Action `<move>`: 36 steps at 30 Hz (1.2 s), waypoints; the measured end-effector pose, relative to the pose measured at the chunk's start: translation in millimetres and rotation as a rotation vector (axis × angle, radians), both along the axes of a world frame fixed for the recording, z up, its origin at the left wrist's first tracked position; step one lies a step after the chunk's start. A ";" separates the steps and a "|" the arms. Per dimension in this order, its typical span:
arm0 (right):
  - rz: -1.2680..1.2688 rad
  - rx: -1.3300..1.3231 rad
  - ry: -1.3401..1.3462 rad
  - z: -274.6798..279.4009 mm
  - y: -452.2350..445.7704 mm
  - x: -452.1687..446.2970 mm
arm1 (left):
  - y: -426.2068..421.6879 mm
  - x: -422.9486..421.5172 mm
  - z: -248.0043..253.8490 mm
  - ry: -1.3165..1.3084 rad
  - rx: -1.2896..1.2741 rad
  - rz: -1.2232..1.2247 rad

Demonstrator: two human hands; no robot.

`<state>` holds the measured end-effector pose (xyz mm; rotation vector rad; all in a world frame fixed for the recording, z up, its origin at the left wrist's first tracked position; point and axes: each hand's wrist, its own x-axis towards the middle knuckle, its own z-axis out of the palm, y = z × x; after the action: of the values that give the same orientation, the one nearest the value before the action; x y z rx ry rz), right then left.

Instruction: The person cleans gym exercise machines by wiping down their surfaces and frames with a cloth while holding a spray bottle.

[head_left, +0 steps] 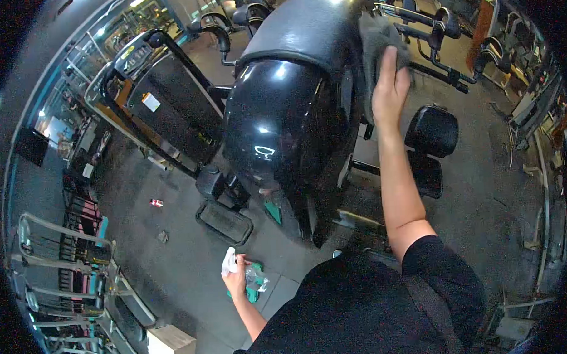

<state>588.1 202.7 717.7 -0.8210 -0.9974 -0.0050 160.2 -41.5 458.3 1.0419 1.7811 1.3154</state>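
Note:
My right hand [391, 91] is stretched far forward, pressing a grey cloth [379, 41] to the right side of a large black gym machine. The machine has a rounded padded top [300, 26] and a glossy black shell [272, 115]. Some of my right fingers are hidden by the cloth. Low on the left, my left hand [236, 280] is closed around a spray bottle with a white trigger head [228, 260]. Its clear body shows beside green material [253, 293], and I cannot make out whether that green belongs to the bottle.
A framed footplate [224, 223] juts out by the machine's base. A black padded seat [432, 131] stands to the right. Small red item [156, 202] and crumpled scrap [163, 236] lie on the floor. Lower left are metal racks [67, 228] and a box [171, 346].

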 end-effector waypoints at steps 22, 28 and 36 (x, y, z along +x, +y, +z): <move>0.145 -0.157 -1.043 107.5 -68.5 -13.2 | -1.9 -15.9 -22.6 -0.099 -0.045 -0.109; 0.078 -0.286 -1.366 153.4 -21.1 -57.9 | -26.3 -38.3 -32.9 -0.086 -0.081 -0.049; 0.053 -0.821 -1.804 189.3 15.6 -114.9 | -58.9 -59.8 -49.2 -0.020 -0.048 -0.033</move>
<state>473.2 218.3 907.0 -1.5374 -2.8273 -0.3689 100.4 -100.4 409.1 1.0244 1.7648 1.2531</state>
